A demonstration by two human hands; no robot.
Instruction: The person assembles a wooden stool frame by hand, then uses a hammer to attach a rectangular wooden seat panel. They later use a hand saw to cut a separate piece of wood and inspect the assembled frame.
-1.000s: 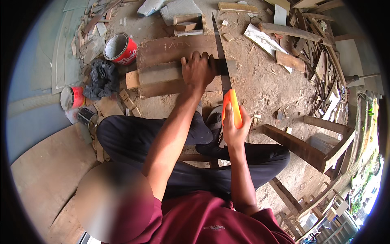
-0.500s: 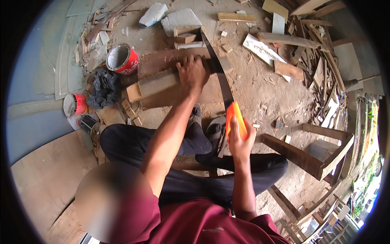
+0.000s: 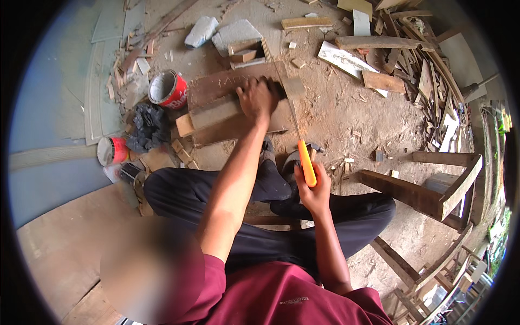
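My right hand (image 3: 314,187) is wrapped round the orange handle of a handsaw (image 3: 307,162). The saw's thin blade runs away from me, past the right end of a length of wood (image 3: 216,115); its far part is hard to make out. That wood lies on a wide brown board (image 3: 206,89) on the ground. Pressing down near its right end is my left hand (image 3: 258,100), fingers apart and bent over its far side. A dark patch beside that hand, towards the blade, is unclear.
Two red paint cans (image 3: 168,89) and a black plastic bag (image 3: 148,127) stand at left. Two pale blocks (image 3: 236,36) lie beyond the board. Scrap wood (image 3: 430,81) is piled at right, near a wooden frame (image 3: 401,187). A hammer head (image 3: 314,147) shows by my feet.
The saw has turned from showing its broad blade to nearly edge-on, and my right hand has shifted slightly left. My left hand stays on the wood. The view has shifted a little.
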